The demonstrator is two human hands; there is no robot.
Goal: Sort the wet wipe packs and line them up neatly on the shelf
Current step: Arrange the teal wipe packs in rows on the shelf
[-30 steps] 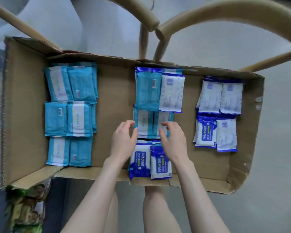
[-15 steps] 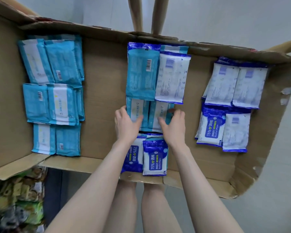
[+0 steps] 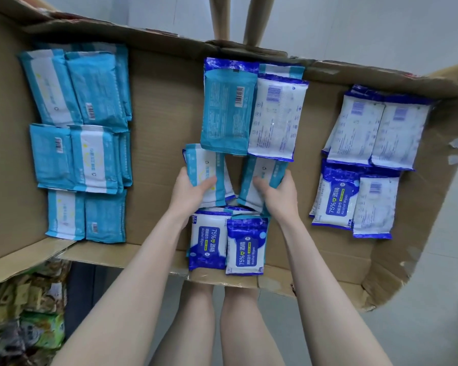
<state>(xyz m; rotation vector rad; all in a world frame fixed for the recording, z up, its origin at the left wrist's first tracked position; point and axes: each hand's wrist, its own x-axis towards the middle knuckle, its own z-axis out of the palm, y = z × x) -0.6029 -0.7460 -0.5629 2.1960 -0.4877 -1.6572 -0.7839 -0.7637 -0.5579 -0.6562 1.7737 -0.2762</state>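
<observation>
Packs like these look light and soft to me, slick film over a damp wad, so I judge they will sag or slip if pinched by a corner. My left hand (image 3: 191,191) grips one teal pack (image 3: 209,165) at its near end, thumb on top and fingers wrapped round the outer edge. My right hand (image 3: 280,199) holds a second teal pack (image 3: 265,170) the same way. Both packs sit tilted in the middle of the cardboard box (image 3: 156,143), just beyond two blue alcohol-wipe packs (image 3: 246,247) lying by my wrists. Gripping across the full width seems safest.
</observation>
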